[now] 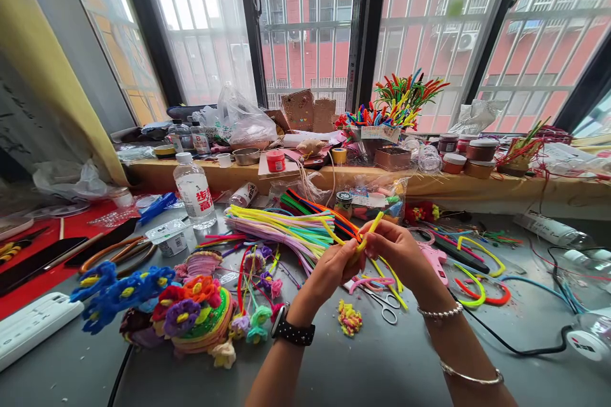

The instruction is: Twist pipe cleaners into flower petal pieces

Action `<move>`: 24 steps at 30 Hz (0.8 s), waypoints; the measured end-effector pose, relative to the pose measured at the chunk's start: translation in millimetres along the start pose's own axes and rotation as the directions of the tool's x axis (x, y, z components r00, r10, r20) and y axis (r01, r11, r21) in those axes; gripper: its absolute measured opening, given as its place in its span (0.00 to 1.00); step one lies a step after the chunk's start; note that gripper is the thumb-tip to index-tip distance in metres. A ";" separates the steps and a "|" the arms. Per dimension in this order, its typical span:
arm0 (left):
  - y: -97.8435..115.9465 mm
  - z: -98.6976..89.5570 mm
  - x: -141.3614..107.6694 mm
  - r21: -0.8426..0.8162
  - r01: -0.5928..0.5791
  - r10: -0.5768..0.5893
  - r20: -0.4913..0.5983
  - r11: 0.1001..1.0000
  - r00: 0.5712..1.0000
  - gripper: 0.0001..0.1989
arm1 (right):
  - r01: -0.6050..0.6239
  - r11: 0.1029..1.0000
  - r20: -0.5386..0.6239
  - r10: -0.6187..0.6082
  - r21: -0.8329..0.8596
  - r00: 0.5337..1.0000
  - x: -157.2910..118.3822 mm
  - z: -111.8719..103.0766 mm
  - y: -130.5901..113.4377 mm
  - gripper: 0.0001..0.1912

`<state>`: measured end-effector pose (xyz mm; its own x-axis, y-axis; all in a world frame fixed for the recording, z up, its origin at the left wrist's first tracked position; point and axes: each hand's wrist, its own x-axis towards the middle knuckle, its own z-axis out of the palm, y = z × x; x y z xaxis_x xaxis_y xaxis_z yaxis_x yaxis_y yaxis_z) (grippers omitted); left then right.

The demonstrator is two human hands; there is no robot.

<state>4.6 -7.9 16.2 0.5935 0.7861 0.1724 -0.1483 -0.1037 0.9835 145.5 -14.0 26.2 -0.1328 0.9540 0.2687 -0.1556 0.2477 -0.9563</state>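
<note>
Both hands meet above the middle of the grey table, closed on a yellow pipe cleaner (375,224) whose ends stick up past the fingers. My left hand (334,265), below a black dotted watch strap, pinches its lower part. My right hand (389,245), with silver bracelets on the arm, grips it close beside the left. Behind them lies a thick bundle of pipe cleaners (277,229) in yellow, lilac, green and other colours. Under the hands are scissors (387,308), partly hidden, and a small red-and-yellow fuzzy clump (350,318).
Pipe-cleaner flowers (184,315) crowd the left front. A water bottle (195,194) stands behind them, near a white power strip (35,325). Right of the hands lie a pink glue gun (433,261) and a black cable (520,351). Jars (453,163) line the windowsill.
</note>
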 end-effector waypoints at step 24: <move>7.9 -6.8 -7.2 0.106 0.084 -0.102 0.176 0.991 0.979 0.23 | 0.015 0.995 -0.021 -0.013 0.103 1.000 -0.1 15.6 6.5 0.08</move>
<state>-6.2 -10.3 22.4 0.7356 0.6729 0.0785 -0.0132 -0.1016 0.9947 129.2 -15.1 21.7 -0.1102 0.9541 0.2785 -0.2579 0.2432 -0.9351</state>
